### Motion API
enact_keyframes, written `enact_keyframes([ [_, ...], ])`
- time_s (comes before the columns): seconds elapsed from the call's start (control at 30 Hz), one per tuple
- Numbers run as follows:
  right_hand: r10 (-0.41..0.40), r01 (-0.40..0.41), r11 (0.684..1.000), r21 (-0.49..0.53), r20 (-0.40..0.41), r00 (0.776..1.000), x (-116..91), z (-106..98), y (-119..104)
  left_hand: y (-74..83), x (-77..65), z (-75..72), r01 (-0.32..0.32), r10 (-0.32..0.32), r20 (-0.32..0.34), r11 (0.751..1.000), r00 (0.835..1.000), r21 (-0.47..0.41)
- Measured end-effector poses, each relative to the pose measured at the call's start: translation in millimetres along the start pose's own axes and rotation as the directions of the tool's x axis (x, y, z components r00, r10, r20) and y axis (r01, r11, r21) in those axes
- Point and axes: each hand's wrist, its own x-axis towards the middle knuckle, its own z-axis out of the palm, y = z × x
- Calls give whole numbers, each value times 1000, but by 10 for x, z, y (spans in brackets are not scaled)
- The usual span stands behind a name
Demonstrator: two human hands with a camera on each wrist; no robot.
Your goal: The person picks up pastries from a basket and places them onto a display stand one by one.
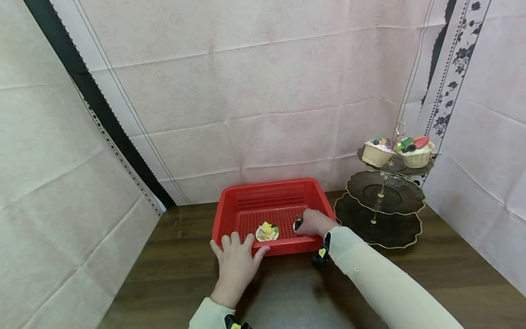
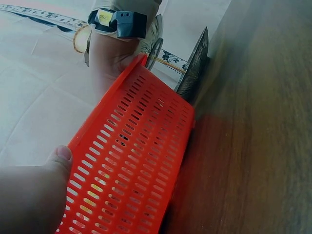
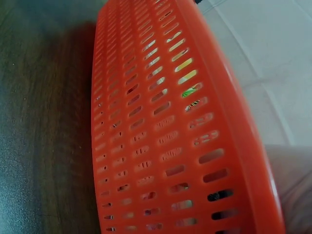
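A red plastic basket point(image 1: 271, 183) with slotted walls stands on the table. My left hand point(image 1: 235, 264) rests on its near rim with fingers spread, and the left wrist view shows the thumb point(image 2: 62, 155) against the rim. Inside the basket, just beyond that hand, sits a small cupcake point(image 1: 267, 231) with yellow and green topping. My right hand point(image 1: 315, 222) reaches over the near right rim, its fingers curled at a dark-topped cupcake point(image 1: 297, 224) that they partly hide. The right wrist view shows mostly the basket's outer wall point(image 3: 161, 122), with bits of topping visible through the slots.
Right of the basket stands a dark three-tier stand point(image 1: 385, 192) with gold-edged plates. Two fruit-topped cupcakes, one on the left point(image 1: 377, 153) and one on the right point(image 1: 415, 153), sit on its top plate. Pale cloth point(image 1: 267, 91) hangs behind the brown wooden table point(image 1: 164, 274).
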Motion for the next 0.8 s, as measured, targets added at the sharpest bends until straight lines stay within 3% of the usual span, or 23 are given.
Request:
enact_keyframes([
  [0.43, -25, 23, 999, -39, -51, 998, 17, -9, 9, -1, 8, 9, -3, 3, -6, 1000, 1000, -6],
  [0.8, -87, 90, 996, 15, -146, 985, -246, -183, -126, -5, 13, -8, 14, -14, 26, 1000, 1000, -13],
])
